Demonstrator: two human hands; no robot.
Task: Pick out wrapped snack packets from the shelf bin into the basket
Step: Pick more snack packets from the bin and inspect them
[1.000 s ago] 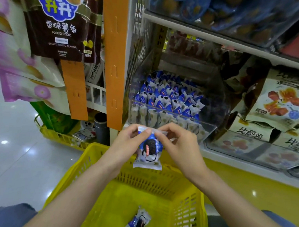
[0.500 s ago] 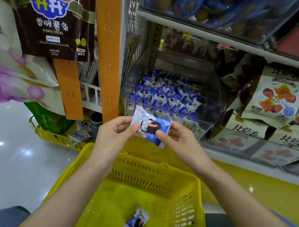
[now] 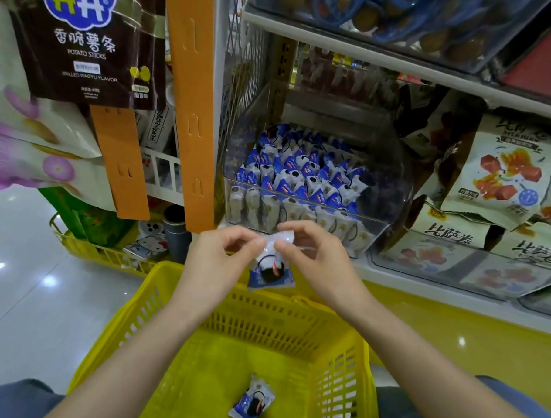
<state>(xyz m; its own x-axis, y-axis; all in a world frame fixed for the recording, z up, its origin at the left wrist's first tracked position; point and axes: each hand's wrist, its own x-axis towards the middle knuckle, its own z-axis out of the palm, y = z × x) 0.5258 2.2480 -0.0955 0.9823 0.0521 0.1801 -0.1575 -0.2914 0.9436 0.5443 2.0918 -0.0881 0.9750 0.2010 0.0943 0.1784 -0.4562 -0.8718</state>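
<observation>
Bare forearms (image 3: 142, 345); blue-grey trousers (image 3: 10, 396), L+R legs.

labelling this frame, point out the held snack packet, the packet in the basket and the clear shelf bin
held snack packet (image 3: 270, 273), head view, printed front
packet in the basket (image 3: 253, 404), head view, wrapper's middle
clear shelf bin (image 3: 372, 236), head view, front wall

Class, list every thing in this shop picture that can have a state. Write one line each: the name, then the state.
Held packet, hanging upright, pinched at its top edge.
Left hand, fingers pinching that edge.
Right hand, fingers pinching that edge.
Second packet, lying flat.
Basket, holding the Second packet on its floor.
Shelf bin, stocked with rows of packets.
</observation>
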